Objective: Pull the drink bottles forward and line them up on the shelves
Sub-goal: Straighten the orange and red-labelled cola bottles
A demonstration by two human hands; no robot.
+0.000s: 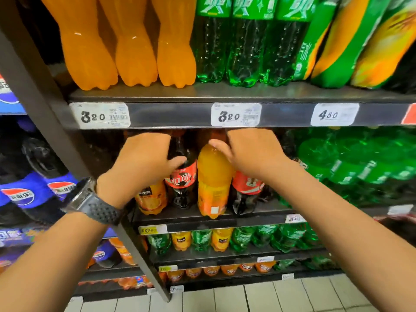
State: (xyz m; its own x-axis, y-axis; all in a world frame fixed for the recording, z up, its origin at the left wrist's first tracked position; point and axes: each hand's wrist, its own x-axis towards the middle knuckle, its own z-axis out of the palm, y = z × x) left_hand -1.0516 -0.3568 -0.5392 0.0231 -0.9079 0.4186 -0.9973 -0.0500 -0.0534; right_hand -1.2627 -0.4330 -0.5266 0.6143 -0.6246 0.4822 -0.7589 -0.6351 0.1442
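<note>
Right at the front edge of the middle shelf stands an orange soda bottle, upright, between two dark cola bottles with red labels. The right hand reaches in over its shoulder, thumb pressed against the bottle's upper curve; the fingers run back behind the right cola bottle and are hidden, so whether they curl round anything cannot be told. The left hand wraps the left cola bottle, thumb lying across its front just above the label, fingers round the far side. Below that hand a smaller orange bottle with a dark label stands at the shelf's left end. A dark watch sits on the left wrist. To the right on this shelf crowd green bottles, blurred. Above, the upper shelf carries large orange bottles beside large green bottles, with white price tags on its rail. Lower shelves hold small orange and green bottles.
</note>
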